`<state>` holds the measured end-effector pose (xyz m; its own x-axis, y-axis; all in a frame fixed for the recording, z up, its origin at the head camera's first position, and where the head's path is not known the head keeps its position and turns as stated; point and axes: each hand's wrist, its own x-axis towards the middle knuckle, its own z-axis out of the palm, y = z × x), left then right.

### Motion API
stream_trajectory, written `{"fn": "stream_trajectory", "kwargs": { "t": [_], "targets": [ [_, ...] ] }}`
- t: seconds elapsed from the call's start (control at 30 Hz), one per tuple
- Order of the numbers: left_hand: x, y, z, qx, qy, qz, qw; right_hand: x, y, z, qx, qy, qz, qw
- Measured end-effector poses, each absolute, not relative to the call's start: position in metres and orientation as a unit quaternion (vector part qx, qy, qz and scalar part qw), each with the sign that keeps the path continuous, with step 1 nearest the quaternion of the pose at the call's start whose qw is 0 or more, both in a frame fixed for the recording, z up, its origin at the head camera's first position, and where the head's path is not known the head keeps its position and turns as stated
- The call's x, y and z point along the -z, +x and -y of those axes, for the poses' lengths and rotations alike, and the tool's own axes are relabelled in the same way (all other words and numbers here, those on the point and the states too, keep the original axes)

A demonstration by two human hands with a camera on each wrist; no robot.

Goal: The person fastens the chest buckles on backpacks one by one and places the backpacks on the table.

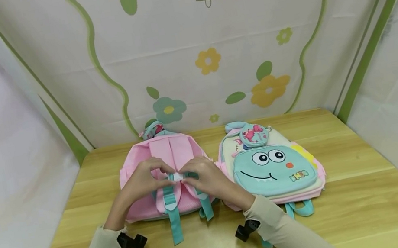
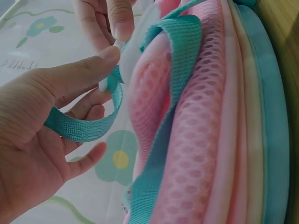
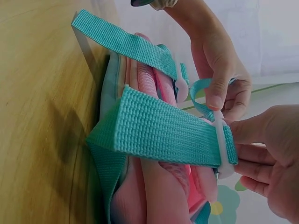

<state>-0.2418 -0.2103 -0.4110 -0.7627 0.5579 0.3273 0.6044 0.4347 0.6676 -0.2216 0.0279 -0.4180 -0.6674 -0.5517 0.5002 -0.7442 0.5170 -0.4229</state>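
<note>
A pink backpack lies with its shoulder straps facing up. Over its middle, both hands meet at a small white buckle on a teal chest strap. My left hand pinches the buckle's left side between thumb and fingers, and a loop of teal webbing curves past its fingers in the left wrist view. From the other side, my right hand pinches the buckle, its thumb and fingertips close to the left thumb. Teal strap tails hang from white sliders below the hands.
To the right lies a second backpack with a teal smiling-face pocket and a round dinosaur pouch. Both bags rest on a wooden table. A flower-printed cloth stands behind it, with pale cloth panels at the sides.
</note>
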Motion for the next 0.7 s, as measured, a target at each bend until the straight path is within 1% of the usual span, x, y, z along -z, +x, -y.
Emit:
{"fn": "stream_trajectory", "kwargs": {
  "t": [0.37, 0.7],
  "targets": [
    [0.4048, -0.2379, 0.2126, 0.375, -0.336, 0.864, 0.005, 0.4157, -0.2209, -0.0268, -0.305, 0.387, 0.860, 0.130],
    [0.4008, -0.2363, 0.2159, 0.358, -0.332, 0.872, -0.034, 0.4205, -0.2216, -0.0243, -0.271, 0.405, 0.862, 0.138]
  ]
}}
